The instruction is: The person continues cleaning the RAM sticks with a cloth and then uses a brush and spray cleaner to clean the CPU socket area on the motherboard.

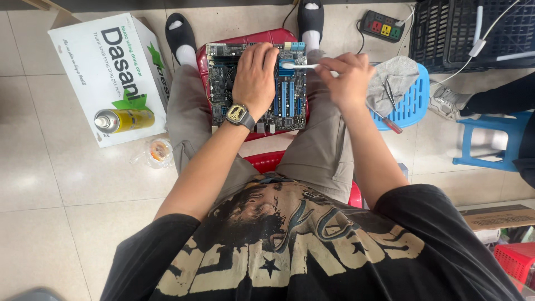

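The circuit board [256, 86] lies flat across the person's knees, resting on a red plastic stool [262, 39] turned against the lap, its long axis running away from the body toward the feet. All places below are taken from this board.

Left hand [254, 78]: laid palm-down on the board's middle, fingers spread slightly and pressed flat — it pins the board and grips nothing. A watch [238, 114] sits on the wrist, over the board's near edge.

Right hand [348, 81]: just off the board's right edge, fingers closed around the handle of a white toothbrush [301, 66]. The brush lies crosswise to the board's long axis, pointing left, with its head over the board's far right corner beside the blue slots [287, 95]. The head stands just beside the left hand's fingertips; whether the bristles touch the board cannot be told.

The relation that governs — the brush head lies left of the gripping fingers, and the right hand alone is placed to work it.

Left of the board: a white carton [106, 56] with a yellow spray can [123, 120] on it. Right of the board: a grey cloth [397, 75] and tweezers [388, 92] on a blue stool [412, 103].
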